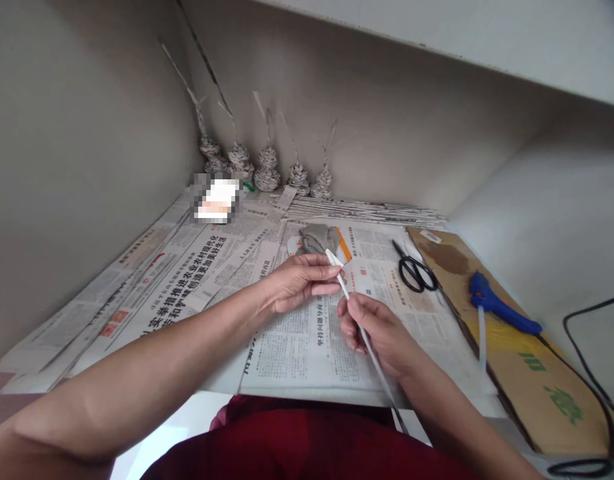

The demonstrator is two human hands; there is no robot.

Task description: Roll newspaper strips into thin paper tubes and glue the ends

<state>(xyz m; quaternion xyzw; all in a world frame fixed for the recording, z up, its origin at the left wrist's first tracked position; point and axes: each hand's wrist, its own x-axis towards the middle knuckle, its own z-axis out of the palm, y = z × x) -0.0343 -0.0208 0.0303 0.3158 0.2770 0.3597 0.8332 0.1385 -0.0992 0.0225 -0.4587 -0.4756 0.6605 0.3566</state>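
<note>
A thin, white rolled paper stick [367, 347] slants between my hands and runs down toward my lap. My left hand [307, 280] pinches its upper end, where the paper flattens into a pointed tip. Lower down the stick, my right hand [371, 327] has its thumb and fingers closed around it. Both hands are over newspaper sheets [281, 347] spread across the table. Just beyond the left hand lies a crumpled grey cloth [319, 237] on a white and orange item.
Black-handled scissors [414, 270] lie right of my hands. A blue glue gun [504, 307] with a cord rests on a cardboard piece [487, 340]. Along the back wall stand several woven paper gourd shapes [267, 170], beside a pile of rolled paper sticks [367, 212].
</note>
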